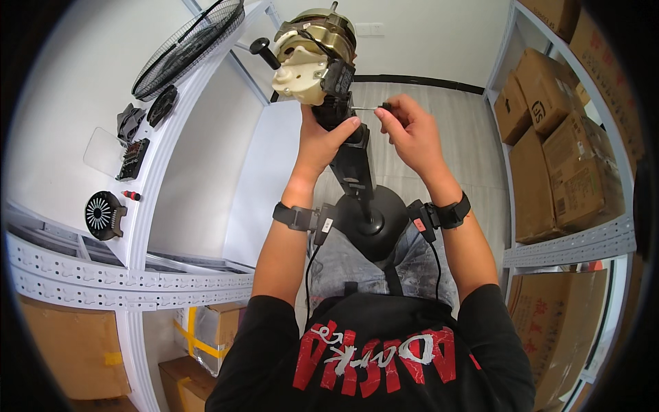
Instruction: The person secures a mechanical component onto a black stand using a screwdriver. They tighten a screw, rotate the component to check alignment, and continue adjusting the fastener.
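A pedestal fan stands before me with its motor (319, 31) bare and a cream gearbox housing (298, 77) at the rear. My left hand (319, 141) is closed round the black neck (334, 110) just below the housing, its thumb across the front. To the right of the neck, my right hand (412, 130) pinches a thumbscrew (365, 108), a thin metal shank with a black knob. The shank points left and its tip meets the side of the neck; how deep it sits is hidden. Below, the black pole (353, 172) runs down to the round base (374, 226) between my legs.
On the white shelf at left are a fan grille (189, 51), a round dark part (163, 106), a control board (132, 160), a slotted round cover (104, 215) and a small red-and-black tool (131, 196). Cardboard boxes (576, 165) fill the right rack.
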### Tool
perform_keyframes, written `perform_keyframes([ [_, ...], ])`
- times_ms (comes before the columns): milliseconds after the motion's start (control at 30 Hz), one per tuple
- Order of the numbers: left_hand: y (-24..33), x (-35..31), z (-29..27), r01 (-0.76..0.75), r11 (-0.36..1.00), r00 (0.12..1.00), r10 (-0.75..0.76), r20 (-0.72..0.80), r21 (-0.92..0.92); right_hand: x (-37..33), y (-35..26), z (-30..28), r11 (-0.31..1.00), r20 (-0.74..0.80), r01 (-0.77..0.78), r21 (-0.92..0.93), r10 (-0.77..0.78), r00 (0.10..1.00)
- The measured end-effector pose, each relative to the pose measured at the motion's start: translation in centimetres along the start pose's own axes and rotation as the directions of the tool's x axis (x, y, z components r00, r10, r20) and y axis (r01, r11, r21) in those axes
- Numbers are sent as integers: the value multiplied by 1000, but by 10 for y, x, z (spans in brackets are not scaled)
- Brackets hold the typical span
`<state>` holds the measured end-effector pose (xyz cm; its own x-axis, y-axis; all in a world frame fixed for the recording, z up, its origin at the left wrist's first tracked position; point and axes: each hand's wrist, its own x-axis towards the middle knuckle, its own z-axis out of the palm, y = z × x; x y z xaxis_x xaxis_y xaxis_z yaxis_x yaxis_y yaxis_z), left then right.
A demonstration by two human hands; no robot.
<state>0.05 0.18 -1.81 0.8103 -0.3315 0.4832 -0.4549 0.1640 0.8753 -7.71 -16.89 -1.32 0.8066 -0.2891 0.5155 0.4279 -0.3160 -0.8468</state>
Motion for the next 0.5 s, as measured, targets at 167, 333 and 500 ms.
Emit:
perform_keyframes([
  [167,-2,4,0,25,999,1000,-25,-1,21,-3,1,-5,997,-23,13,72,-11,1000],
  [333,2,3,7,53,998,999,-53,-1,-29,-8,5,-7,988,-43,-29,149,36,998],
  [500,-3,5,-5,118,993,992,-119,49,17,-8,24,-2,996,-33,39,81,-36,999],
])
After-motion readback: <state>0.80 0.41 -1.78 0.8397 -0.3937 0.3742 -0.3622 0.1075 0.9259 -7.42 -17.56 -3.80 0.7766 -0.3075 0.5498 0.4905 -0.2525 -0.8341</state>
